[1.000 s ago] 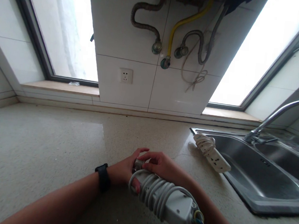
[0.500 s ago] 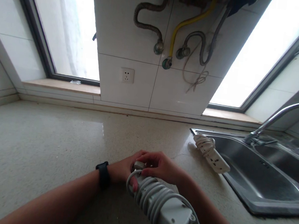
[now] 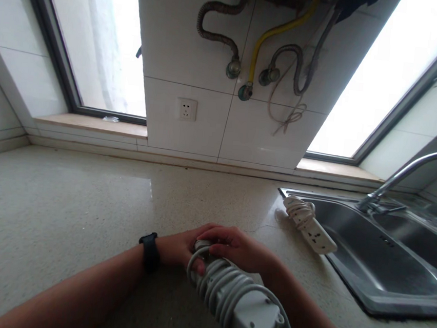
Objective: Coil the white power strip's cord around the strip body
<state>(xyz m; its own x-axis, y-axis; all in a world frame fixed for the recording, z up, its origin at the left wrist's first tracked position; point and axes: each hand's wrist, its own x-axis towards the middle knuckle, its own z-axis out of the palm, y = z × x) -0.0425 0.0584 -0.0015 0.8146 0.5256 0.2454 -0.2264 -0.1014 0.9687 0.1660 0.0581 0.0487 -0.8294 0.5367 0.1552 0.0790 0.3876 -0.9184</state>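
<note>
A white power strip (image 3: 253,317) with its grey-white cord (image 3: 225,288) wound round it in several turns lies tilted toward me at the bottom centre. Coloured wires stick out at its near end. My left hand (image 3: 185,248), with a black watch on the wrist, is closed round the strip's far end, its thumb on top. From the right, my right hand (image 3: 237,248) closes its fingers on the plug (image 3: 202,245) at the cord's end. The fingers partly cover the plug, so its pins are hidden.
A second white power strip (image 3: 314,232), its cord wrapped, leans on the edge of the steel sink (image 3: 394,299) at right, under the faucet (image 3: 403,174). A wall socket (image 3: 186,109) and pipes (image 3: 255,49) are on the tiled wall behind the speckled counter (image 3: 63,211).
My right-hand fingers have moved slightly forward over the plug, which now shows less and sits lower between the hands. The power strip has barely moved.
</note>
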